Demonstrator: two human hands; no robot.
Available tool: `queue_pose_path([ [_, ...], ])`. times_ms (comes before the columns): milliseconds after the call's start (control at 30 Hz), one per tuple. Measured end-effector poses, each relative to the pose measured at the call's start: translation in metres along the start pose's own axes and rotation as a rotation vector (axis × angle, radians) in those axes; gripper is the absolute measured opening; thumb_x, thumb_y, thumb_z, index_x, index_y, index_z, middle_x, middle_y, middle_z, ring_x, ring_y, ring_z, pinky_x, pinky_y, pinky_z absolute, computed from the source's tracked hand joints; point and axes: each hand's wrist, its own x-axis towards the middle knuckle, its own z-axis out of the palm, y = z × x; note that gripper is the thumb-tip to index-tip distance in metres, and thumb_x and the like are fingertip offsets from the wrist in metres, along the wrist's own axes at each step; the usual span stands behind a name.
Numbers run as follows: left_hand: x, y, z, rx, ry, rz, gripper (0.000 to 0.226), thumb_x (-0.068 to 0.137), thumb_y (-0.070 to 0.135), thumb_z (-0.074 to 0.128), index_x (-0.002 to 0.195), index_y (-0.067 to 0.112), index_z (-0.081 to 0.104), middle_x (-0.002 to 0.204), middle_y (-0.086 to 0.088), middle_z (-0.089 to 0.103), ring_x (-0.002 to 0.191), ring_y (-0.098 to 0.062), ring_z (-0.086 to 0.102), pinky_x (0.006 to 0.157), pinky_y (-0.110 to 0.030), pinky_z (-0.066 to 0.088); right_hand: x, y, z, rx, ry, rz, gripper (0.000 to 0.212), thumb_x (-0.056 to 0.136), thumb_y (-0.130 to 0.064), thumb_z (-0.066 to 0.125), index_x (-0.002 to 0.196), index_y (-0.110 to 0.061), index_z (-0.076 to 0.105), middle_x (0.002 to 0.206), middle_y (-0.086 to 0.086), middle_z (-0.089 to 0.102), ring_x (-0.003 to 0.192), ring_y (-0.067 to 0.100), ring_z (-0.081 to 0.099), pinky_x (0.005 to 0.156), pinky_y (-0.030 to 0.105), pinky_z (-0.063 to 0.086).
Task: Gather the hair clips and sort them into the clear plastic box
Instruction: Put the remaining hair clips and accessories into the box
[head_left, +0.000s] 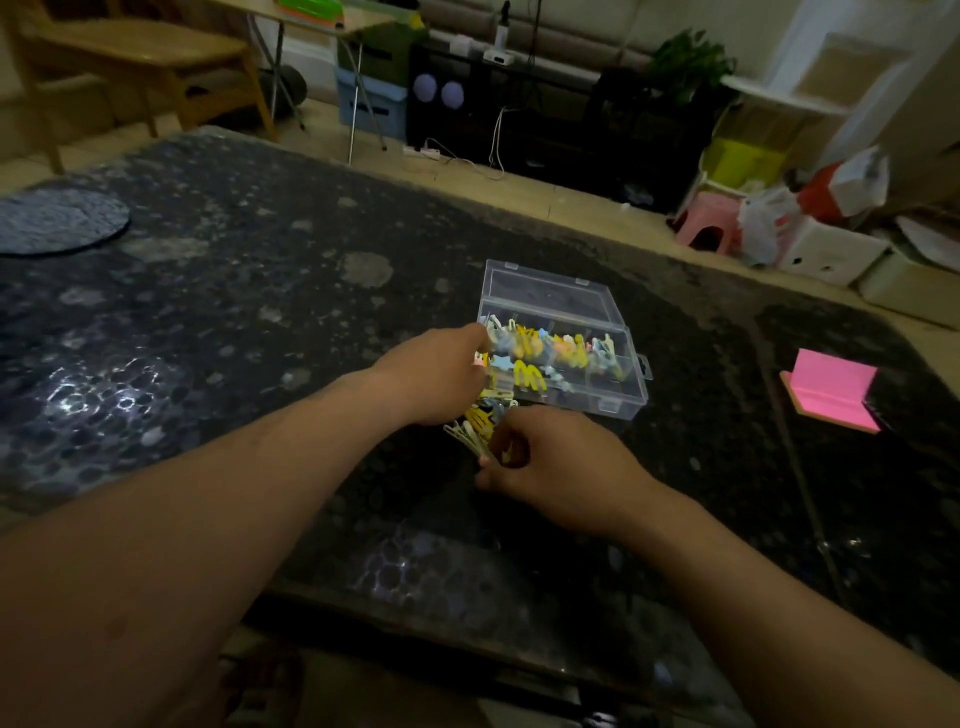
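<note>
Speckled table, clear box, hair clips, stool

hair clips blurred | box left corner hidden by left hand

Table: dark speckled stone look, polished and glossy, catching glare beneath both arms.
Box: clear plastic, smooth and shiny, just beyond the left hand.
Clips: coloured, smooth plastic look; the pale thin frames by the right hand are too blurred to tell the material.
Stand: well right of the right hand; matt pink face, pale wood-like base.
Mat: far left of the left hand; grey, dull, rough.
Chair: far beyond the left hand; light bare wood.
</note>
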Motion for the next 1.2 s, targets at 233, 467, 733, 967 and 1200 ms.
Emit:
queue_pose_path([
  [233, 0.003, -0.003, 0.003, -0.01, 0.004, 0.011, 0.036, 0.104, 0.034, 0.049, 0.139, 0.026, 0.051, 0.126, -0.008, 0.066, 0.103, -0.028, 0.063, 0.077, -0.037, 0.048, 0.01, 0.001, 0.0, -0.034, -0.045, 0.008, 0.028, 0.094, -0.053, 0.072, 0.093, -0.026, 0.066, 0.092, -0.006, 0.067, 0.085, 0.018, 0.063, 0.071, 0.035, 0.053],
  [467, 0.004, -0.003, 0.001, -0.02, -0.004, -0.004, 0.036, 0.104, 0.033, 0.049, 0.14, 0.028, 0.051, 0.127, -0.008, 0.065, 0.103, -0.027, 0.063, 0.084, -0.04, 0.053, 0.011, 0.001, -0.007, 0.11, 0.048, 0.036, 0.003, 0.092, -0.027, 0.069, 0.092, -0.026, 0.066, 0.088, -0.007, 0.069, 0.081, 0.012, 0.065, 0.076, 0.043, 0.06],
  [733, 0.006, -0.004, 0.0, -0.033, -0.033, 0.014, 0.04, 0.106, 0.031, 0.047, 0.145, 0.026, 0.048, 0.134, -0.009, 0.062, 0.107, -0.028, 0.061, 0.085, -0.039, 0.05, 0.029, 0.038, -0.053, 0.343, 0.362, 0.23, 0.007, 0.096, -0.019, 0.075, 0.092, -0.024, 0.071, 0.086, -0.005, 0.073, 0.079, 0.012, 0.07, 0.075, 0.033, 0.057],
  [967, 0.006, -0.003, 0.0, -0.027, -0.038, 0.028, 0.042, 0.105, 0.03, 0.046, 0.146, 0.024, 0.048, 0.135, -0.009, 0.062, 0.105, -0.027, 0.059, 0.081, -0.036, 0.045, 0.071, 0.08, -0.053, -0.038, 0.167, 0.385, 0.014, 0.091, -0.023, 0.076, 0.077, -0.023, 0.076, 0.084, -0.002, 0.074, 0.077, 0.016, 0.069, 0.074, 0.033, 0.057],
  [1200, 0.006, -0.003, 0.001, -0.007, -0.045, 0.029, 0.044, 0.104, 0.028, 0.046, 0.148, 0.023, 0.046, 0.142, -0.008, 0.059, 0.121, -0.029, 0.058, 0.084, -0.034, 0.041, 0.099, 0.088, -0.039, -0.104, 0.052, 0.476, 0.018, 0.081, -0.036, 0.075, 0.082, -0.019, 0.081, 0.084, 0.002, 0.076, 0.074, 0.021, 0.071, 0.073, 0.037, 0.064],
])
